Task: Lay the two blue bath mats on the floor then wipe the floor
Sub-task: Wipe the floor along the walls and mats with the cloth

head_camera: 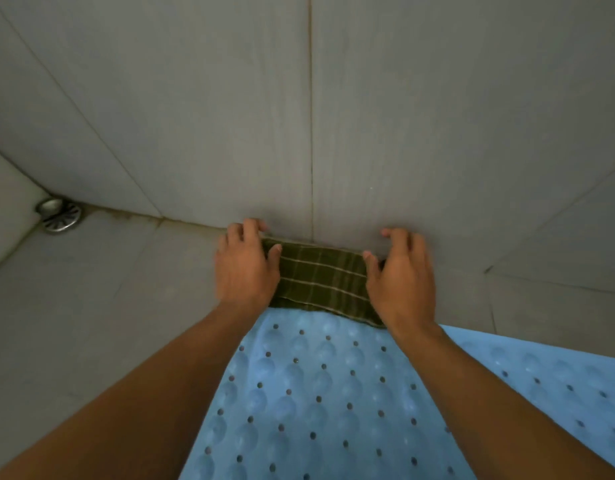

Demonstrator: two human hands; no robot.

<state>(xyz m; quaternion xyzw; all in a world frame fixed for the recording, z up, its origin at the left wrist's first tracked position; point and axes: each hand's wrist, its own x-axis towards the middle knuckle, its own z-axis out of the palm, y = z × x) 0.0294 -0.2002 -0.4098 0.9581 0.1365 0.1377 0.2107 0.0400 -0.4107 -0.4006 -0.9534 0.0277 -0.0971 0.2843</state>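
Observation:
A blue bath mat (316, 393) with small holes and round bumps lies flat on the grey tiled floor (108, 306) below me. A second blue mat (558, 372) lies to its right, and I cannot tell whether the two overlap. Beyond the first mat's far edge a dark green checked cloth (321, 277) rests on the floor against the foot of the wall. My left hand (245, 268) presses on the cloth's left end with fingers spread. My right hand (401, 277) presses on its right end, fingertips touching the wall.
A grey tiled wall (299, 116) rises right behind the cloth. A round metal floor drain (60, 214) sits in the corner at the far left. Another wall closes the left side, and a tiled ledge or wall stands at the right.

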